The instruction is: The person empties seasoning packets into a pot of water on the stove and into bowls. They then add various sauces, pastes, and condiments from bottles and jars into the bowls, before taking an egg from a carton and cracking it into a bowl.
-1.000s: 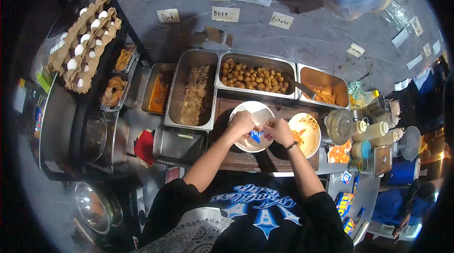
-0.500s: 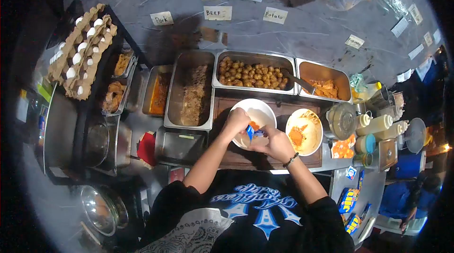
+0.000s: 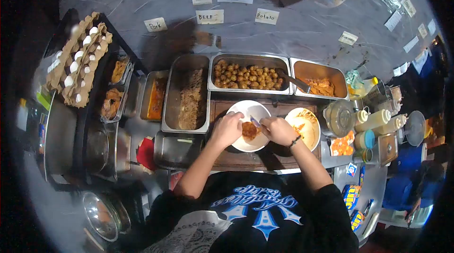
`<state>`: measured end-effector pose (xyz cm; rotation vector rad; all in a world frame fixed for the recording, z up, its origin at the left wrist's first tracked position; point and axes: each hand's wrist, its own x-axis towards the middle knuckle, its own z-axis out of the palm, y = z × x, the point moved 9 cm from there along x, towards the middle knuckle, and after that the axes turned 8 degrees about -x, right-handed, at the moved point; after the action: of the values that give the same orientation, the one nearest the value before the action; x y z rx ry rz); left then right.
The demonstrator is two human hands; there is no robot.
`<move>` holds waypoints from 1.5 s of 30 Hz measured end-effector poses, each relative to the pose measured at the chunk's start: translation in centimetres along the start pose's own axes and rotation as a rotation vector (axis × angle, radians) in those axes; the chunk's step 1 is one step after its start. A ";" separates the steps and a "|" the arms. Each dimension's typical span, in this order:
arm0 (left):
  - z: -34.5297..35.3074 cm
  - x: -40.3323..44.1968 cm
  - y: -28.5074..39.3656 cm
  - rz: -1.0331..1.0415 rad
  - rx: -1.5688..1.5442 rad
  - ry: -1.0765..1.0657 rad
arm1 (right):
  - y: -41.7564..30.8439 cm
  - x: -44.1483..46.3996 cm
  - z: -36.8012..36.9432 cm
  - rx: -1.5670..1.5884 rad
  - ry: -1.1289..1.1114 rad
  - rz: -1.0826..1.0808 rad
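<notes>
A white bowl [image 3: 257, 145] on the brown board [image 3: 222, 158] holds a reddish-brown heap of seasoning [image 3: 249, 131]. My left hand [image 3: 229, 129] is at the bowl's left rim with its fingers closed; what they hold, if anything, is hidden. Over the bowl's right side, my right hand [image 3: 278, 131] pinches a small blue and white packet [image 3: 255, 122]. To the right stands a second white bowl [image 3: 309, 132] with pale and orange food in it.
Metal pans of potatoes [image 3: 248, 77], orange food [image 3: 321, 87] and minced meat [image 3: 191, 101] line the back. Egg trays [image 3: 80, 64] stand at the left. Squeeze bottles [image 3: 378, 119], a lidded jar [image 3: 338, 118] and blue-yellow packs [image 3: 351, 196] are at the right.
The packet has tilted and moved from between my hands to my right hand. A larger reddish-brown heap now shows in the bowl. My left hand has moved slightly left, off the packet.
</notes>
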<state>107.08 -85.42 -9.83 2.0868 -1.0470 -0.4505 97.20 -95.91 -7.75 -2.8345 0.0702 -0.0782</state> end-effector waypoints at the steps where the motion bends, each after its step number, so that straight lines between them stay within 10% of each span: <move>1: -0.3 -0.3 0.8 0.093 -0.081 -0.002 | -0.1 0.2 0.0 -0.001 -0.039 -0.033; 26: -1.0 0.6 2.8 0.326 -0.161 0.041 | 3.2 -1.5 3.3 0.635 0.133 0.136; 45: -0.8 -0.9 1.5 0.275 0.130 0.317 | 1.8 -2.0 1.4 0.481 0.369 0.329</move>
<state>106.26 -84.90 -8.18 2.0010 -1.1713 0.0853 95.22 -97.12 -9.69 -2.2638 0.5200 -0.4751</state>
